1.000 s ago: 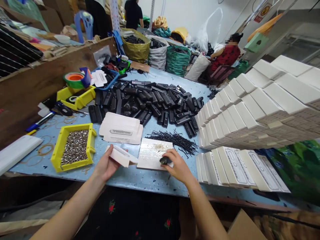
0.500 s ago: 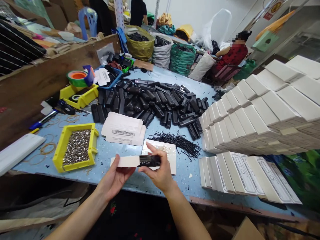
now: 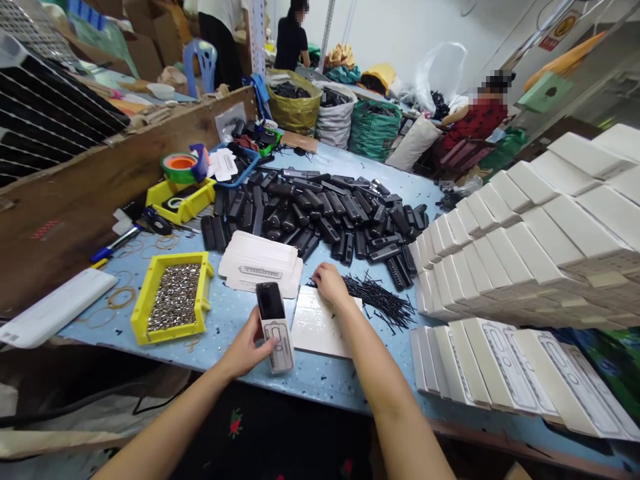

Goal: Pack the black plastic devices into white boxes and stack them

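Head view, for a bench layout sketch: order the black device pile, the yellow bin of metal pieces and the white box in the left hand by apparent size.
1. Black device pile
2. Yellow bin of metal pieces
3. White box in the left hand

Wkshp, stacked wht bxs [image 3: 537, 237], pts bin [image 3: 173, 331]

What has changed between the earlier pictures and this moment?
The black device, first in the right hand by the white board, moved left into the small white box, one end sticking out. The right hand let go of it and moved to the board's far edge. The left hand kept the box and turned its open end away from the body. The yellow bin stayed put.
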Tool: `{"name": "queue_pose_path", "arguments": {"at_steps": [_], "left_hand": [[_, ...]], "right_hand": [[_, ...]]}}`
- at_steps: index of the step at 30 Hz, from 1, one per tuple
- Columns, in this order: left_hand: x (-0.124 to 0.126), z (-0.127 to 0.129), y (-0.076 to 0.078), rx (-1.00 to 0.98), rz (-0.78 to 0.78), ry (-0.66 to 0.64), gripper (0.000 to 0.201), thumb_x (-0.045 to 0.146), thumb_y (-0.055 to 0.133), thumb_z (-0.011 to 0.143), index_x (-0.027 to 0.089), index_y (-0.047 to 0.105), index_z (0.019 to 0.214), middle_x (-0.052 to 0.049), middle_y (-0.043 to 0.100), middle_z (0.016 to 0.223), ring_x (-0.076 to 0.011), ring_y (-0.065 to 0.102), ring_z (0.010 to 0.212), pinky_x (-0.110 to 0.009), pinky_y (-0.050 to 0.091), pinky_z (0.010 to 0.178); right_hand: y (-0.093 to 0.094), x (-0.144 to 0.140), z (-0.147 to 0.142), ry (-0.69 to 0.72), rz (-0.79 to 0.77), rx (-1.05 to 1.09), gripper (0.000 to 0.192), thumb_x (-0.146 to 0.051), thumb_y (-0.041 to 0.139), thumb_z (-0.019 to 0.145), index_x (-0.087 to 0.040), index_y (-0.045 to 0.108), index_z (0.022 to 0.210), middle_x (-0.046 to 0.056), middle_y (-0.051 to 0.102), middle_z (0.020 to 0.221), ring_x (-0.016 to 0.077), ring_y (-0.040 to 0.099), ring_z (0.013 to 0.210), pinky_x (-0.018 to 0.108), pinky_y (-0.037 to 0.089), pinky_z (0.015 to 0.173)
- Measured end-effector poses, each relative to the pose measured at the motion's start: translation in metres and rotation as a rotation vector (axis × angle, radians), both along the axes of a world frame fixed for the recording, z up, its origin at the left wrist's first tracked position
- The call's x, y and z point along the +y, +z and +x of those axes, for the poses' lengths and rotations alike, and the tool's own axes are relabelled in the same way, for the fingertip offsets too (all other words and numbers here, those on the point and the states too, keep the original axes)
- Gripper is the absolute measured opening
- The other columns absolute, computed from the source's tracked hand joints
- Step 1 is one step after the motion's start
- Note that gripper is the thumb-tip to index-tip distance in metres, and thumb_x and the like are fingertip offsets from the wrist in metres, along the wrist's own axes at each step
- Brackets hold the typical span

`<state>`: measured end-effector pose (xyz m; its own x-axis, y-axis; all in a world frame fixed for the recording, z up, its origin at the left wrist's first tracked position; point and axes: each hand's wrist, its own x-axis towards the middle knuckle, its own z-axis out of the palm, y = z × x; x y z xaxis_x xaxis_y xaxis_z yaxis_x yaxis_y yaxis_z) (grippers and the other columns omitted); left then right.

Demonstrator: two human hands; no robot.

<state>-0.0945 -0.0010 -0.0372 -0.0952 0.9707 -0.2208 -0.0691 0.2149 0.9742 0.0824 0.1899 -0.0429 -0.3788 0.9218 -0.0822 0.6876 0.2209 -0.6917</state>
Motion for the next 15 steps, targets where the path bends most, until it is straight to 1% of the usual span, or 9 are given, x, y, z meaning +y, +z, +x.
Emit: {"name": "queue_pose_path", "arguments": {"at_steps": [1,3,4,6,8,9,10,12,15], "left_hand": [[0.001,0.004,-0.001,-0.029,-0.013,0.058,0.057,0.026,0.080,0.059,0.020,0.051,0.108,-0.007,0.064,0.100,-0.0239,0.063,0.094,-0.034,0.050,0.086],[0.001,0.014,-0.001,0.015,-0.021,0.160,0.066,0.025,0.085,0.052,0.019,0.051,0.109,-0.007,0.063,0.101,-0.0251,0.062,0.096,-0.035,0.048,0.089],[0.001,0.017,0.001,0.065,-0.015,0.189,0.069,0.025,0.085,0.051,0.019,0.051,0.111,-0.007,0.062,0.101,-0.0257,0.062,0.097,-0.036,0.047,0.091],[-0.003,0.022,0.005,0.162,0.024,0.190,0.075,0.025,0.084,0.054,0.020,0.050,0.119,-0.007,0.062,0.104,-0.0255,0.062,0.096,-0.035,0.046,0.093],[-0.007,0.023,0.009,0.219,0.067,0.133,0.079,0.024,0.083,0.056,0.021,0.049,0.127,-0.006,0.063,0.103,-0.0234,0.064,0.090,-0.033,0.047,0.090],[-0.009,0.022,0.010,0.232,0.082,0.096,0.079,0.023,0.083,0.057,0.022,0.050,0.128,-0.006,0.064,0.102,-0.0223,0.064,0.087,-0.031,0.048,0.088],[-0.010,0.021,0.011,0.240,0.095,0.065,0.078,0.022,0.082,0.057,0.022,0.051,0.129,-0.005,0.065,0.100,-0.0215,0.065,0.085,-0.030,0.048,0.087],[-0.011,0.020,0.010,0.269,0.109,0.023,0.078,0.022,0.081,0.058,0.022,0.052,0.130,-0.005,0.065,0.101,-0.0217,0.065,0.088,-0.029,0.048,0.087],[-0.007,0.022,0.008,0.347,0.109,-0.024,0.083,0.027,0.080,0.060,0.025,0.047,0.136,-0.005,0.066,0.110,-0.0248,0.065,0.098,-0.031,0.047,0.090]], "right_hand": [[0.000,-0.003,0.002,-0.002,0.007,0.008,0.011,-0.016,0.059,0.081,-0.006,0.062,0.079,0.011,0.061,0.097,0.0101,0.053,0.100,0.025,0.041,0.102],[0.006,-0.018,0.006,-0.033,0.032,0.036,0.017,-0.021,0.052,0.087,-0.008,0.061,0.093,0.008,0.061,0.098,0.0075,0.054,0.095,0.023,0.044,0.097],[0.012,-0.030,0.008,-0.077,0.045,0.096,0.023,-0.026,0.049,0.089,-0.009,0.059,0.102,0.008,0.061,0.099,0.0064,0.056,0.091,0.022,0.046,0.092],[0.028,-0.058,0.012,-0.209,0.055,0.331,0.034,-0.036,0.049,0.090,-0.011,0.053,0.114,0.006,0.061,0.098,0.0048,0.059,0.082,0.019,0.050,0.080],[0.045,-0.089,0.017,-0.333,0.040,0.633,0.039,-0.042,0.055,0.086,-0.012,0.050,0.112,0.004,0.062,0.092,0.0046,0.061,0.073,0.018,0.052,0.070],[0.051,-0.104,0.018,-0.365,0.029,0.755,0.039,-0.042,0.059,0.084,-0.013,0.051,0.108,0.003,0.062,0.088,0.0050,0.062,0.071,0.018,0.053,0.066],[0.057,-0.118,0.018,-0.372,0.018,0.830,0.038,-0.042,0.063,0.082,-0.013,0.051,0.103,0.002,0.062,0.085,0.0055,0.063,0.070,0.018,0.053,0.065],[0.061,-0.140,0.017,-0.347,0.013,0.902,0.034,-0.038,0.067,0.079,-0.013,0.051,0.096,0.001,0.062,0.079,0.0065,0.065,0.068,0.017,0.054,0.063],[0.054,-0.156,0.011,-0.307,0.090,0.900,0.028,-0.035,0.065,0.082,-0.013,0.053,0.092,0.002,0.064,0.078,0.0071,0.065,0.070,0.018,0.055,0.064]]}}
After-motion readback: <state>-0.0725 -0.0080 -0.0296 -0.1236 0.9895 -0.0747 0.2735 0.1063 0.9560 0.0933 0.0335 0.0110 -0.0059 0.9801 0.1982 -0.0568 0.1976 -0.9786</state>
